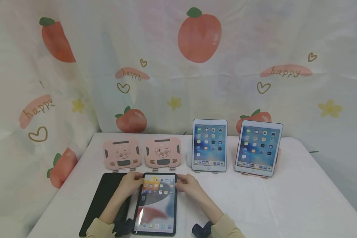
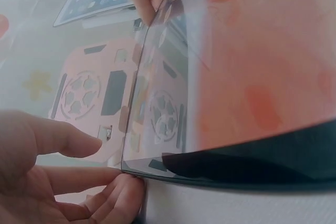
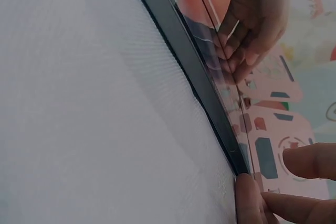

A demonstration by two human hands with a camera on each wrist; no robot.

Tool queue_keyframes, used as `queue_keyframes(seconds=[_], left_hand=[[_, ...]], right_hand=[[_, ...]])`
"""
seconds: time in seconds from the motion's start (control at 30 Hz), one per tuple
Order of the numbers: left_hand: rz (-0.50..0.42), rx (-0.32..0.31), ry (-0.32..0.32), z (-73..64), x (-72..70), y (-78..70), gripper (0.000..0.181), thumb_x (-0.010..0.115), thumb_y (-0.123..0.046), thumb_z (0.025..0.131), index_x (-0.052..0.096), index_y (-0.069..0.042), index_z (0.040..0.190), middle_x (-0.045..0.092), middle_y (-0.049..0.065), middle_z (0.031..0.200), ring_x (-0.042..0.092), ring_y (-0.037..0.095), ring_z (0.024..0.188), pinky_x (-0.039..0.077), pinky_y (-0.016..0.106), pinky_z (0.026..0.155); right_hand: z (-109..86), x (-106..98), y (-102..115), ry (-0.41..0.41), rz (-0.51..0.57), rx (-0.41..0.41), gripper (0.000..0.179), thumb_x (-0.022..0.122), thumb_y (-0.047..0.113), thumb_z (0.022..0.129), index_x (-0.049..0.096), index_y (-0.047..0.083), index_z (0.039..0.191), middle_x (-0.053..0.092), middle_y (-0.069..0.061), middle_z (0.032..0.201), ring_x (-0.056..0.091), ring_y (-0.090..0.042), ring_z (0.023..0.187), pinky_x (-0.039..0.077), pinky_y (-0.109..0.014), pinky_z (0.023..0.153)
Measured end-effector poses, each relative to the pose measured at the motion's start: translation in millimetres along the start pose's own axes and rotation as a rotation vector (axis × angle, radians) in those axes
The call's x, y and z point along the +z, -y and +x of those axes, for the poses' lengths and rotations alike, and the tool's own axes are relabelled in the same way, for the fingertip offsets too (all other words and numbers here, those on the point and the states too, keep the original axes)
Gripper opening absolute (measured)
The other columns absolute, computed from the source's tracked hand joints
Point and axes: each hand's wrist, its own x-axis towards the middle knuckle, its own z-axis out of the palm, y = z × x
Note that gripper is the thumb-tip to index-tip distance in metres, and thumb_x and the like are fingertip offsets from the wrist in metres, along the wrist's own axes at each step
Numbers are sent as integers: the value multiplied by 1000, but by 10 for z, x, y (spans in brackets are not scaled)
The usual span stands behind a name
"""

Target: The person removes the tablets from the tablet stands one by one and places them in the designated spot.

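A tablet in a dark case lies at the front of the table, its lit screen up. My left hand holds its top left corner; the left wrist view shows fingertips right at that corner and one digit apart from it. At the opposite corner my right hand holds the edge, a fingertip pressed against it in the right wrist view. The glossy screen mirrors one of the pink stands. Beneath my left forearm is a flat black slab, partly covered by the arm.
Behind the tablet stand two pink stands with cut-out patterns, side by side. Two white-framed tablets lean on stands at the back right. A white cloth covers the table, and a printed curtain hangs behind and to the left.
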Motion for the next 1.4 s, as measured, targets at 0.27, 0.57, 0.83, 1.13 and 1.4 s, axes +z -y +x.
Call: queue_keyframes(seconds=[0.27, 0.57, 0.83, 1.13, 1.4], left_hand=[[-33, 50, -7, 13, 6, 0, 31, 62, -12, 86, 68, 2, 113, 67, 11, 95, 59, 15, 73, 46, 26, 56], [-73, 94, 7, 7, 40, -78, 27, 61, -13, 89, 68, -2, 112, 65, 9, 96, 62, 16, 80, 47, 26, 59], [-115, 139, 43, 50, 99, -186, 27, 61, -12, 89, 68, -4, 114, 63, 9, 97, 56, 16, 78, 44, 26, 58], [-115, 221, 36, 67, 153, -329, 25, 62, -12, 90, 68, -6, 113, 66, 7, 100, 65, 20, 88, 51, 33, 69], [-142, 246, 81, 129, 233, -492, 25, 60, -13, 91, 67, -7, 114, 65, 8, 101, 63, 23, 92, 53, 33, 72]], right_hand=[[-10, -55, -17, 25, 57, 3, 49, 58, 12, 89, 50, -12, 130, 63, -28, 114, 69, -31, 95, 58, -37, 80], [-61, -185, -16, 57, 59, 10, 39, 56, 12, 93, 56, -9, 126, 68, -22, 105, 69, -27, 90, 59, -34, 74], [-91, -329, -82, -15, 5, -5, 32, 58, 14, 93, 61, -2, 120, 67, -13, 101, 66, -18, 82, 58, -31, 70], [-139, -512, -148, -106, -10, -10, 28, 59, 10, 91, 64, 0, 116, 66, -12, 98, 65, -16, 78, 56, -28, 67], [-170, -695, -182, -166, -68, -13, 25, 59, 10, 91, 65, 3, 114, 66, -9, 98, 62, -14, 79, 50, -21, 65]])
